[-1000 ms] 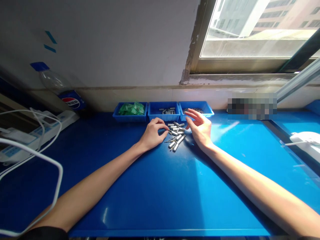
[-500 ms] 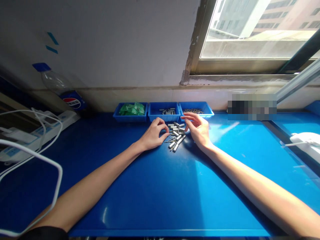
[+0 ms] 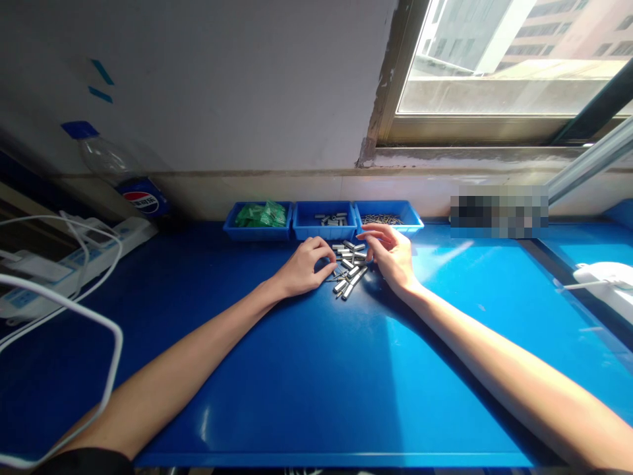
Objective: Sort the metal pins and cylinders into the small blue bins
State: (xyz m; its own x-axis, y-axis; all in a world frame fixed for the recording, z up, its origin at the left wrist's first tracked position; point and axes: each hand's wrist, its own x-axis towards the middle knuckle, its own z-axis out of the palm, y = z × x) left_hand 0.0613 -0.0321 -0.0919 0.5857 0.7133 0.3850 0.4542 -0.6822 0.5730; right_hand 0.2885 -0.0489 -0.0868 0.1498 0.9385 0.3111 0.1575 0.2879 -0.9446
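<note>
A heap of small silvery metal pieces (image 3: pixel 349 267) lies on the blue table (image 3: pixel 316 382) between my two hands. My left hand (image 3: pixel 302 268) rests on the table just left of the heap, fingers curled with thumb and forefinger pinched at the heap's edge; what they hold is too small to name. My right hand (image 3: pixel 390 254) hovers at the heap's right side, fingers bent and apart, fingertips close to the top pieces.
Three blue trays stand at the wall: one with green packets (image 3: pixel 257 221), one with metal pieces (image 3: pixel 324 224), one with thin pins (image 3: pixel 390 216). A plastic bottle (image 3: pixel 116 171), a power strip (image 3: pixel 74 264) and white cables (image 3: pixel 106 330) are at left. A white device (image 3: pixel 606 277) sits at right.
My right hand has come down from the right tray's edge to the heap's right side. My left hand stayed at the heap's left edge, shifting its fingers only slightly.
</note>
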